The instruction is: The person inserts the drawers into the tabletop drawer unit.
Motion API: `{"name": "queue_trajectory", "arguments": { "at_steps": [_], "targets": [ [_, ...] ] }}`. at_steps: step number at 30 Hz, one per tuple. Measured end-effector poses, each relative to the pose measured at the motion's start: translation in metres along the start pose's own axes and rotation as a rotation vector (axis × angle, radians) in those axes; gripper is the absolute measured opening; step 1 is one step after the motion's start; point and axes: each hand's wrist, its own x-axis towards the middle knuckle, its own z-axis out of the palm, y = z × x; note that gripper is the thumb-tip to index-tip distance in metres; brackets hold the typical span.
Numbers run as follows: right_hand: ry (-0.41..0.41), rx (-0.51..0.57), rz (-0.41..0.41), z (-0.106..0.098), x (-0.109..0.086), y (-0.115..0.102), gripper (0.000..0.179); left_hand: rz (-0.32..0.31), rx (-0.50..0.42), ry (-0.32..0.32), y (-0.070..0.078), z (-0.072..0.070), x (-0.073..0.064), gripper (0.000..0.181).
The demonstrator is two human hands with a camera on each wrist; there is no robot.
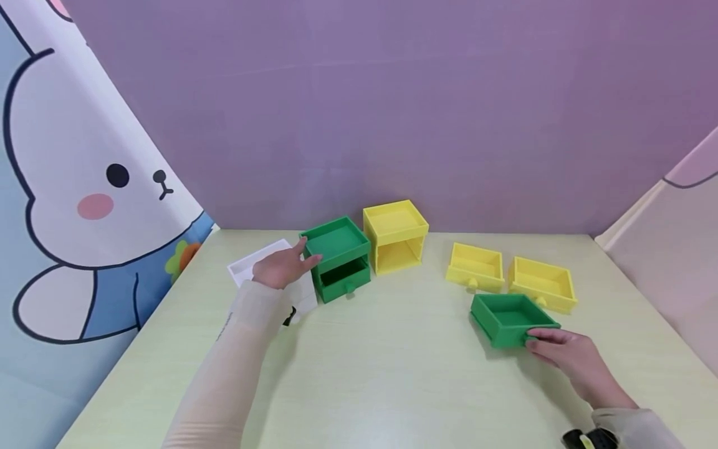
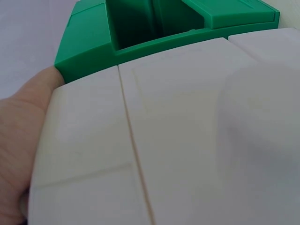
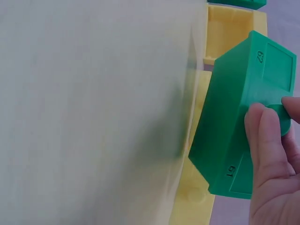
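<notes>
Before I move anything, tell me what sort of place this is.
Probably a small tabletop work area, perhaps screened off: a pale table before a purple backdrop, a cartoon-printed sheet on the left, and a green drawer in the right hand.

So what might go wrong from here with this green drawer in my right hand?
1. The right hand holds the green drawer by its front knob, so it might tip or slip.
2. Two yellow drawers lie just beyond it; a careless swing could knock them.
3. The left hand touches the green cabinet, which stands close beside the yellow cabinet; pressing hard could push them together.
</notes>
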Motion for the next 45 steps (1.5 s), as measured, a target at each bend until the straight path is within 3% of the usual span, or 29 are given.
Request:
{"name": "queue_trajectory", "arguments": {
  "at_steps": [4, 10, 14, 18, 26, 32, 45],
  "targets": [
    [0.007, 0.017, -0.022, 0.005, -0.001, -0.003, 0.016, 0.003, -0.005, 0.005, 0.000, 0.000, 0.001, 0.073],
    [0.020, -0.022, -0.083, 0.016, -0.004, -0.010, 0.008, 0.014, -0.006, 0.014, -0.001, 0.001, 0.001, 0.074],
    [0.032, -0.029, -0.124, 0.026, -0.002, -0.019, 0.013, 0.007, -0.010, 0.015, -0.001, 0.001, -0.001, 0.074],
    [0.018, 0.038, -0.145, 0.040, 0.001, -0.030, 0.016, -0.006, -0.006, 0.022, -0.001, 0.000, -0.003, 0.074],
    [0.032, 0.005, -0.195, 0.064, 0.005, -0.047, 0.027, -0.003, -0.003, 0.022, 0.002, 0.001, -0.005, 0.072],
    [0.002, 0.020, -0.204, 0.079, 0.009, -0.055, 0.027, 0.003, -0.034, 0.023, 0.003, 0.001, -0.006, 0.072],
    [-0.122, 0.065, -0.313, 0.138, 0.025, -0.081, 0.023, -0.010, -0.061, 0.029, 0.002, -0.001, -0.010, 0.072]
  ]
}}
